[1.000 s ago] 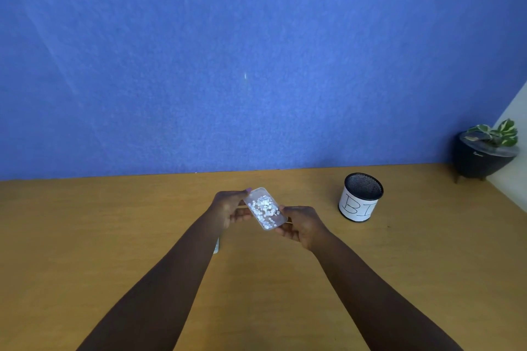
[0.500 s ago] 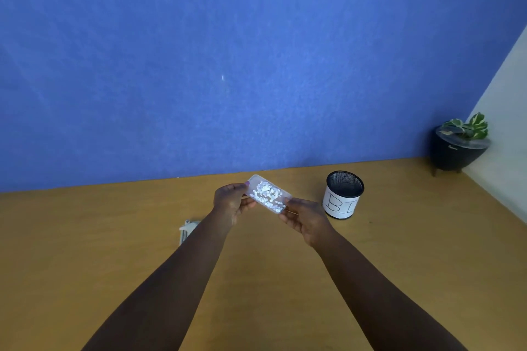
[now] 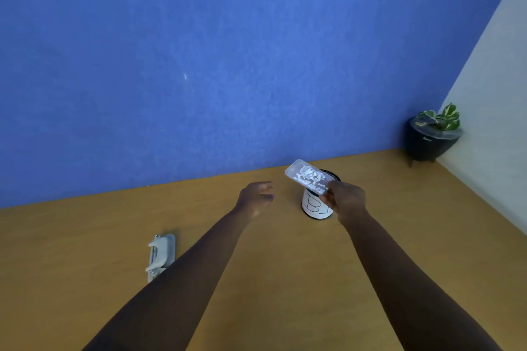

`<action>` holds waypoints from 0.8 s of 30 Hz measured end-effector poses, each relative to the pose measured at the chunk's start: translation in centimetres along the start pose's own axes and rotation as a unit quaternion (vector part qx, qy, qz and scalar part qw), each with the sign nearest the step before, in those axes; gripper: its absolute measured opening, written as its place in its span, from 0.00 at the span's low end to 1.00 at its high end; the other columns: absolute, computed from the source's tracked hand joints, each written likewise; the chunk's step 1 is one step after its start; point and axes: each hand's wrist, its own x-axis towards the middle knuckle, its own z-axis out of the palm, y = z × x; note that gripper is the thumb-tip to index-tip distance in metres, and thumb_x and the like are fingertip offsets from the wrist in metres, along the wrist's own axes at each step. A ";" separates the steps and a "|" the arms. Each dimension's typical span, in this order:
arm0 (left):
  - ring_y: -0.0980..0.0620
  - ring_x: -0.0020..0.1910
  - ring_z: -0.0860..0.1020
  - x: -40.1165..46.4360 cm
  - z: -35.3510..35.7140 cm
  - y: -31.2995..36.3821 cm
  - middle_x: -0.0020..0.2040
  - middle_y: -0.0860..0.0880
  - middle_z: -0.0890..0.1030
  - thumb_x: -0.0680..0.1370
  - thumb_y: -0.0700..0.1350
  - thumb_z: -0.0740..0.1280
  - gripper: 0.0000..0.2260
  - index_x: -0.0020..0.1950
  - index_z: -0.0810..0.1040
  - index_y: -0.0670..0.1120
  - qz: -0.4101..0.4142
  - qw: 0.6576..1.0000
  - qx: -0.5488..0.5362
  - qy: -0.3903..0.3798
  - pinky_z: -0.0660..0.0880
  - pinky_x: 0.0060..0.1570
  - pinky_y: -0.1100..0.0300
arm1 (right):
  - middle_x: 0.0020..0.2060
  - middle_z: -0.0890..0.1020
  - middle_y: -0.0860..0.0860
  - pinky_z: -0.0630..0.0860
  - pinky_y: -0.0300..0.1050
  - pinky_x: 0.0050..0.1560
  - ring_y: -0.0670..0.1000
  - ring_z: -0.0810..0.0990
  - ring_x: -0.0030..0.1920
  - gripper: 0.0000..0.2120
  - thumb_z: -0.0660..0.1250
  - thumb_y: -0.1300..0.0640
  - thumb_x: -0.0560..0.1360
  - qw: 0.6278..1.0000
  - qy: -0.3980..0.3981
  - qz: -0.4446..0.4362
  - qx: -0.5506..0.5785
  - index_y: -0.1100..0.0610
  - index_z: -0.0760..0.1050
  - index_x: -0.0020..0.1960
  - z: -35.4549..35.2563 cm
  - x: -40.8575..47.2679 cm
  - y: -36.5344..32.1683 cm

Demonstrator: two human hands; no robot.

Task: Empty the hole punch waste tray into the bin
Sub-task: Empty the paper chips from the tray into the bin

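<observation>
My right hand grips one end of the clear waste tray, which holds several white paper dots. The tray hovers, slightly tilted, right over the mouth of the small bin, a white cylinder with a black mesh rim and hand-drawn letters. The tray and my hand hide most of the bin's opening. My left hand floats empty to the left of the tray, fingers loosely curled and apart. The grey hole punch lies on the wooden desk at the left, partly behind my left forearm.
A dark pot with a green plant stands in the far right corner. A blue wall runs along the back of the desk and a white wall closes the right side.
My left hand has let go of the tray. My right hand has carried the tray to the right, from in front of me to above the bin.
</observation>
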 end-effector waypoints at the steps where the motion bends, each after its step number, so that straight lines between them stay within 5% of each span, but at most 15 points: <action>1: 0.50 0.67 0.73 0.3 0.7 0.3 0.71 0.46 0.73 0.78 0.40 0.63 0.22 0.72 0.69 0.45 0.021 0.998 0.052 -0.018 0.74 0.55 0.60 | 0.32 0.74 0.54 0.75 0.33 0.21 0.48 0.77 0.27 0.15 0.61 0.67 0.75 1.000 0.007 -0.010 -0.012 0.72 0.72 0.60 -0.6 0.6 -0.2; 5: 0.49 0.76 0.61 0.6 3.0 1.5 0.78 0.49 0.59 0.79 0.43 0.61 0.27 0.77 0.58 0.49 0.118 0.951 0.274 -0.080 0.63 0.72 0.56 | 0.31 0.76 0.56 0.79 0.41 0.30 0.51 0.76 0.29 0.09 0.63 0.66 0.73 0.996 0.074 -0.038 -0.043 0.69 0.78 0.50 -2.1 2.8 -0.7; 8: 0.47 0.76 0.61 0.6 4.3 2.2 0.80 0.52 0.46 0.79 0.43 0.60 0.30 0.78 0.51 0.53 0.140 0.920 0.347 -0.116 0.68 0.67 0.52 | 0.37 0.80 0.58 0.81 0.55 0.47 0.54 0.78 0.31 0.06 0.64 0.65 0.72 0.991 0.107 -0.049 -0.068 0.64 0.79 0.40 -2.5 3.8 -1.0; 11: 0.47 0.76 0.60 0.5 5.4 2.5 0.80 0.53 0.41 0.79 0.41 0.60 0.32 0.78 0.49 0.56 0.145 0.899 0.393 -0.126 0.72 0.60 0.53 | 0.34 0.81 0.55 0.81 0.60 0.49 0.58 0.80 0.35 0.09 0.63 0.63 0.73 0.978 0.133 -0.083 -0.136 0.64 0.81 0.48 -3.0 4.5 -1.0; 14: 0.48 0.77 0.58 0.5 6.2 2.8 0.80 0.54 0.40 0.78 0.39 0.62 0.34 0.78 0.49 0.56 0.144 0.886 0.422 -0.125 0.72 0.61 0.52 | 0.29 0.79 0.52 0.81 0.61 0.48 0.58 0.80 0.33 0.08 0.62 0.62 0.74 0.966 0.141 -0.102 -0.193 0.61 0.81 0.44 -3.1 4.9 -1.2; 17: 0.47 0.75 0.61 0.5 6.5 2.7 0.80 0.54 0.41 0.78 0.38 0.62 0.34 0.78 0.50 0.55 0.139 0.881 0.431 -0.136 0.72 0.60 0.52 | 0.28 0.79 0.52 0.81 0.60 0.49 0.59 0.82 0.35 0.10 0.61 0.62 0.74 0.950 0.133 -0.123 -0.254 0.62 0.81 0.45 -2.9 5.3 -1.3; 20: 0.45 0.71 0.68 0.3 6.6 2.7 0.80 0.54 0.41 0.78 0.38 0.62 0.35 0.78 0.49 0.56 0.128 0.882 0.431 -0.144 0.75 0.55 0.53 | 0.39 0.85 0.60 0.81 0.54 0.47 0.61 0.84 0.41 0.13 0.60 0.61 0.74 0.923 0.128 -0.158 -0.326 0.61 0.82 0.49 -2.6 5.4 -1.5; 24: 0.45 0.70 0.70 0.4 6.7 3.1 0.80 0.53 0.42 0.77 0.38 0.62 0.34 0.78 0.50 0.56 0.123 0.876 0.444 -0.146 0.75 0.54 0.52 | 0.43 0.85 0.62 0.66 0.35 0.29 0.62 0.83 0.44 0.14 0.58 0.61 0.73 0.878 0.122 -0.200 -0.417 0.61 0.82 0.49 -2.1 5.7 -1.9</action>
